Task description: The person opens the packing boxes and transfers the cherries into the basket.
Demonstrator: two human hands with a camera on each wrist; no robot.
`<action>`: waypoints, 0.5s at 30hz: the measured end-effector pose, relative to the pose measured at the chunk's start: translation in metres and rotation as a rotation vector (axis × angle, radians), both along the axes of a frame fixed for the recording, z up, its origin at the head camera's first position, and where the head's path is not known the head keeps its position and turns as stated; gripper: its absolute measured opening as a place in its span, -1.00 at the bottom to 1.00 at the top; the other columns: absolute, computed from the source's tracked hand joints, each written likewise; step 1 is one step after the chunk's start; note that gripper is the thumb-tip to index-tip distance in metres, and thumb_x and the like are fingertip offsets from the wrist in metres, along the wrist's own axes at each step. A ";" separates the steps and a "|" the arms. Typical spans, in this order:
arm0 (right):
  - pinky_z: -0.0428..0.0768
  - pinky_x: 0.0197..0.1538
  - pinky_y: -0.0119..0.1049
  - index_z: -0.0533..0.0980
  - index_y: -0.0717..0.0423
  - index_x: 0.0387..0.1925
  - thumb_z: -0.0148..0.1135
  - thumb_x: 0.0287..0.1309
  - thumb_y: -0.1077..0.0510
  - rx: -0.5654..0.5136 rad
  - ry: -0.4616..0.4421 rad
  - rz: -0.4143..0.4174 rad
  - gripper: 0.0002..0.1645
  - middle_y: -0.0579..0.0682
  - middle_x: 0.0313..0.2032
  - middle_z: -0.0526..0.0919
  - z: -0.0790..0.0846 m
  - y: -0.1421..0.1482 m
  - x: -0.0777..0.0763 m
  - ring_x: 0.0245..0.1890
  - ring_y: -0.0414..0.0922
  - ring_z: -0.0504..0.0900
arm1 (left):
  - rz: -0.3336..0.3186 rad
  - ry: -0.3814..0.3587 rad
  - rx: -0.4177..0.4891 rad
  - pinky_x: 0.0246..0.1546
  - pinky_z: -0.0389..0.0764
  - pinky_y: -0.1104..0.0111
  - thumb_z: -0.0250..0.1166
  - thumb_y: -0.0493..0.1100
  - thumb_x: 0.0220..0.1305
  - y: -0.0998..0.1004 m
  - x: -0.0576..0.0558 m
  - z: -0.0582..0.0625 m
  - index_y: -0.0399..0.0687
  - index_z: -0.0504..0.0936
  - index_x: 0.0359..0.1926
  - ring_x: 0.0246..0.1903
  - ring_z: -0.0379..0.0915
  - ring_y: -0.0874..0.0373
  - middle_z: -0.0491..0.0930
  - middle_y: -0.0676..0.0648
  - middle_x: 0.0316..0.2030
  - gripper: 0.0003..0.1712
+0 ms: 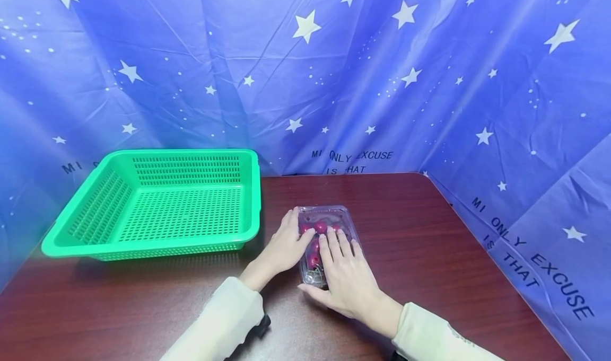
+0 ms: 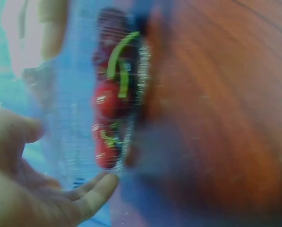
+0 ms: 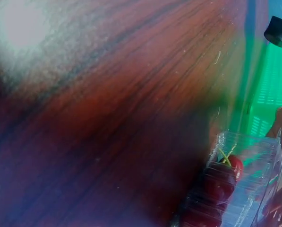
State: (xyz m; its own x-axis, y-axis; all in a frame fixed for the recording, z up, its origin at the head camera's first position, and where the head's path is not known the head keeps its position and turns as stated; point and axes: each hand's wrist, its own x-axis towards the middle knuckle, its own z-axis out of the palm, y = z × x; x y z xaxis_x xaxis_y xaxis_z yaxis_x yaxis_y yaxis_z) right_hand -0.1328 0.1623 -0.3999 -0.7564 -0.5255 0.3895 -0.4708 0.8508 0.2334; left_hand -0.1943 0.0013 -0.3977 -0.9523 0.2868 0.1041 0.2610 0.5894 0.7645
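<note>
A clear plastic box [image 1: 326, 213] lies on the table, with dark red cherries [image 1: 313, 259] on green stems inside. Along its left side stretch the fingers of my left hand [image 1: 285, 246], the thumb reaching over the top. My right hand [image 1: 352, 279] rests flat over the lid, fingers straight and pointing away from me, thumb spread at the near corner. In the left wrist view, blurred, a cherry [image 2: 108, 100] shows through the side wall, with fingertips [image 2: 105, 187] at the box's far end. The right wrist view catches one end of the box [image 3: 254, 165].
A green plastic basket [image 1: 250, 202] with slotted walls stands left of the box at the back of the dark red wooden table [image 1: 429, 255]. Behind and to the right hangs a blue curtain [image 1: 353, 85] printed with stars and lettering. Dark bands show at both wrists.
</note>
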 end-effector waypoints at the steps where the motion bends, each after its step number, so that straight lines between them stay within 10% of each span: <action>1: 0.48 0.11 0.20 0.39 0.36 0.20 0.03 -0.13 -0.60 -0.007 -0.004 -0.001 0.21 0.34 0.16 0.54 0.000 0.000 0.000 0.18 0.27 0.45 | -0.013 -0.014 0.004 0.29 0.24 -0.24 0.04 0.00 0.39 -0.003 0.000 0.002 -0.45 0.00 0.43 0.36 0.10 -0.32 0.11 -0.48 0.41 -0.18; 15: 0.41 0.09 0.42 0.30 0.26 0.32 0.05 -0.12 -0.61 -0.022 -0.169 -0.086 0.24 0.30 0.29 0.43 0.006 -0.003 0.002 0.26 0.38 0.30 | -0.041 -0.048 -0.034 0.14 0.47 -0.15 -0.01 -0.01 0.44 -0.016 0.023 0.005 -0.43 0.01 0.42 0.13 0.48 -0.22 0.53 -0.45 0.13 -0.25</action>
State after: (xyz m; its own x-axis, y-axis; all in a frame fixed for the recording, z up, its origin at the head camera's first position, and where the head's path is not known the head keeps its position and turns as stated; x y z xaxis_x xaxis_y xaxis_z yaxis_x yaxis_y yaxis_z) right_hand -0.1313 0.1590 -0.3936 -0.8539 -0.4485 0.2639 -0.4268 0.8938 0.1378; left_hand -0.1717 -0.0146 -0.3925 -0.9434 0.3282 0.0484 0.2493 0.6050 0.7562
